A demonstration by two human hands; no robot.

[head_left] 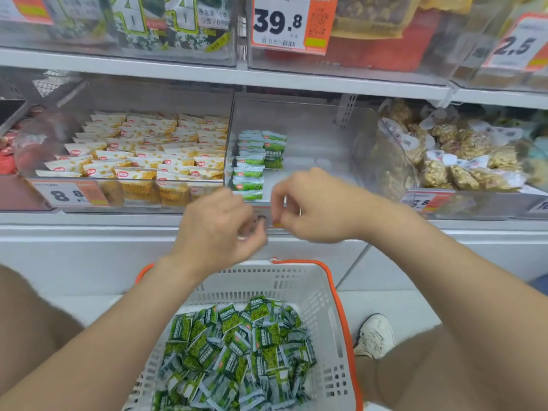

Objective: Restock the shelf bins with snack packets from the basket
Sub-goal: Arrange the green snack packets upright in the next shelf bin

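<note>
A white basket (321, 295) with orange handles stands on the floor below me, holding a heap of small green snack packets (237, 351). On the shelf ahead, the clear middle bin (314, 137) has two short rows of the same green packets (255, 161) along its left side. The rest of its floor is bare. My left hand (216, 229) and my right hand (311, 206) hover side by side at the bin's front edge, above the basket. Their fingers are loosely curled and motion-blurred, and I see no packet in either. They cover most of the bin's price label.
The bin to the left (142, 149) is packed with yellow-and-white packets. The bin to the right (450, 155) holds bags of brown snacks. An upper shelf (207, 75) with more bins overhangs. My knees flank the basket, and one white shoe (375, 333) is on the floor.
</note>
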